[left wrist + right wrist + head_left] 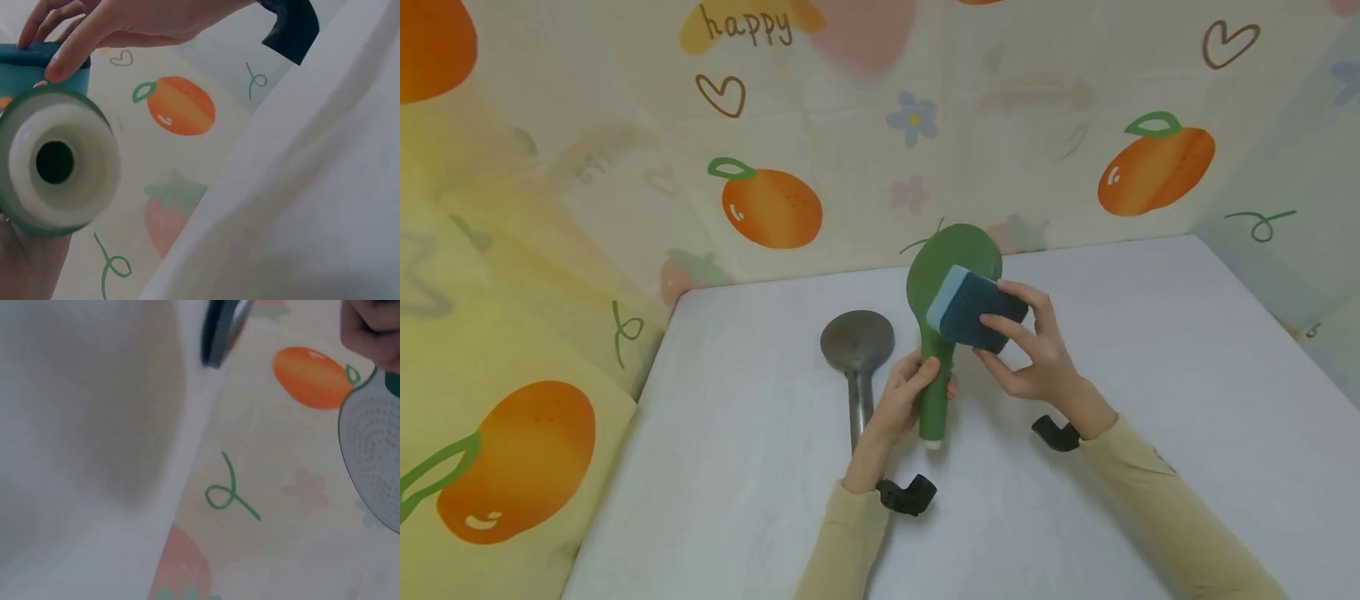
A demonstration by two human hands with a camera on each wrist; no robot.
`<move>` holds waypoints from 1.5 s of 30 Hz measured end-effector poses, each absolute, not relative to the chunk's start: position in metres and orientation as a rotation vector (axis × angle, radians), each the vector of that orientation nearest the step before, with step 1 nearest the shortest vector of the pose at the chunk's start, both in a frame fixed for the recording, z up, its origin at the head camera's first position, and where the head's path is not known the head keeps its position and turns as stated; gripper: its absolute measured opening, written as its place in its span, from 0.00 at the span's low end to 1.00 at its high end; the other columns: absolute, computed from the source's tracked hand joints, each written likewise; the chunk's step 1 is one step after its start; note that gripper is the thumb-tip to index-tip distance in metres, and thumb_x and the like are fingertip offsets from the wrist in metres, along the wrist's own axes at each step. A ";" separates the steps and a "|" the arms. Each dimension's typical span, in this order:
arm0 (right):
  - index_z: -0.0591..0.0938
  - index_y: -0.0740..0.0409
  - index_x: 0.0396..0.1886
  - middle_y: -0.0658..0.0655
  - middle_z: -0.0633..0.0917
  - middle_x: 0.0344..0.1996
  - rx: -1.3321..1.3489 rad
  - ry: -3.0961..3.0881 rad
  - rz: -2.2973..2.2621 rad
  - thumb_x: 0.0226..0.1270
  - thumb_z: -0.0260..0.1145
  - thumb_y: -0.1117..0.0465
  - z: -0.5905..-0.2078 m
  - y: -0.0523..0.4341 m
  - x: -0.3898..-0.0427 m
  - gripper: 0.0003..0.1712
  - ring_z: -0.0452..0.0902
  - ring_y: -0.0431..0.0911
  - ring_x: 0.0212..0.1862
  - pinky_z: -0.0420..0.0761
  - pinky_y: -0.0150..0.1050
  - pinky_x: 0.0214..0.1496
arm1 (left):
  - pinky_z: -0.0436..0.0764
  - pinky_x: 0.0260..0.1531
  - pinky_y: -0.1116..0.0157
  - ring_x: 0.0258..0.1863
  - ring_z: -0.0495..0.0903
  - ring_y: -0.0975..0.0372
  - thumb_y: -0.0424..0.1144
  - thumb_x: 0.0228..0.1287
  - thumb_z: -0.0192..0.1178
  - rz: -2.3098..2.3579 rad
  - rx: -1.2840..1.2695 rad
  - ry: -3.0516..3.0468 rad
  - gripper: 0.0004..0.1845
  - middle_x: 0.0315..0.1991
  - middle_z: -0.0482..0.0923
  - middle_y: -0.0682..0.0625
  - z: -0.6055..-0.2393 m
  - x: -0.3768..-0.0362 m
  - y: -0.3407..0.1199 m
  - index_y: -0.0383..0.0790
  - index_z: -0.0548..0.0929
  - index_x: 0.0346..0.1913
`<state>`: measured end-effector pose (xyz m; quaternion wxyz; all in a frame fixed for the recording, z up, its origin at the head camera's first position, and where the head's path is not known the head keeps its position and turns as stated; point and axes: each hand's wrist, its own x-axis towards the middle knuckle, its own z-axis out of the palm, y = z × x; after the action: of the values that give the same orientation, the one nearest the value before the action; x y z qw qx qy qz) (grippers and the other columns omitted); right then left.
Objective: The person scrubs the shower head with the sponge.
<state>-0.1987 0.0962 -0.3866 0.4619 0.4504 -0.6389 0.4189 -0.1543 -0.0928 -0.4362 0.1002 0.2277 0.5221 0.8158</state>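
My left hand (916, 382) grips the handle of a green shower head (952, 254) and holds it upright above the white table (1150, 350). My right hand (1009, 335) pinches a dark blue sponge (970, 308) with a light blue layer and presses it on the round back of the head. The left wrist view looks into the handle's hollow white end (56, 162), with the sponge (25, 69) and my right hand's fingers (69, 56) above it. The right wrist view catches the head's white spray face (375, 450) at the right edge.
A grey shower head (857, 342) lies flat on the table just left of my left hand; its edge (222, 328) shows in the right wrist view. Padded walls printed with oranges (772, 208) close the table at the back and on both sides.
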 end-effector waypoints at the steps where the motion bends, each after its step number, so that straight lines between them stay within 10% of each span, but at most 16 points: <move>1: 0.79 0.68 0.38 0.76 0.70 0.50 1.081 -1.558 1.055 0.58 0.66 0.54 -0.383 0.096 -0.199 0.19 0.65 0.63 0.54 0.66 0.45 0.57 | 0.73 0.32 0.67 0.27 0.74 0.64 0.44 0.70 0.50 2.406 0.673 1.541 0.16 0.26 0.76 0.53 -0.436 -0.154 -0.092 0.31 0.69 0.45; 8: 0.71 0.81 0.47 0.80 0.69 0.52 0.865 -1.660 1.393 0.65 0.60 0.55 -0.343 0.107 -0.204 0.28 0.66 0.60 0.58 0.66 0.42 0.61 | 0.72 0.31 0.67 0.25 0.73 0.61 0.46 0.68 0.52 2.347 0.738 1.559 0.25 0.25 0.75 0.52 -0.436 -0.154 -0.096 0.21 0.65 0.47; 17: 0.69 0.81 0.50 0.74 0.72 0.53 0.849 -1.726 1.564 0.62 0.60 0.65 -0.348 0.111 -0.194 0.24 0.70 0.47 0.53 0.73 0.31 0.52 | 0.73 0.32 0.67 0.26 0.74 0.61 0.34 0.70 0.47 2.342 0.698 1.736 0.12 0.27 0.74 0.43 -0.432 -0.153 -0.098 0.29 0.68 0.50; 25: 0.71 0.80 0.49 0.56 0.78 0.47 0.684 -1.807 1.523 0.66 0.55 0.66 -0.342 0.119 -0.196 0.19 0.71 0.38 0.45 0.71 0.28 0.50 | 0.72 0.32 0.67 0.26 0.69 0.38 0.22 0.66 0.48 2.120 0.817 1.984 0.14 0.27 0.69 0.25 -0.421 -0.149 -0.104 0.22 0.66 0.53; 32: 0.74 0.77 0.50 0.62 0.78 0.47 0.560 -1.911 1.524 0.68 0.51 0.67 -0.333 0.125 -0.209 0.17 0.70 0.37 0.44 0.69 0.29 0.49 | 0.77 0.29 0.55 0.26 0.76 0.55 0.20 0.62 0.51 1.984 0.833 2.174 0.16 0.28 0.74 0.30 -0.404 -0.141 -0.102 0.21 0.67 0.54; 45: 0.67 0.75 0.52 0.46 0.75 0.47 0.537 -1.898 1.689 0.67 0.54 0.63 -0.389 0.125 -0.205 0.21 0.71 0.42 0.47 0.70 0.31 0.52 | 0.75 0.28 0.65 0.24 0.74 0.53 0.21 0.62 0.52 2.155 0.753 2.262 0.17 0.27 0.73 0.30 -0.401 -0.142 -0.100 0.21 0.67 0.53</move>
<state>-0.2045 0.1247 -0.3893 0.2690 0.1993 -0.7038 0.6266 -0.1415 -0.1002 -0.4006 -0.0359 0.2343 0.7033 0.6702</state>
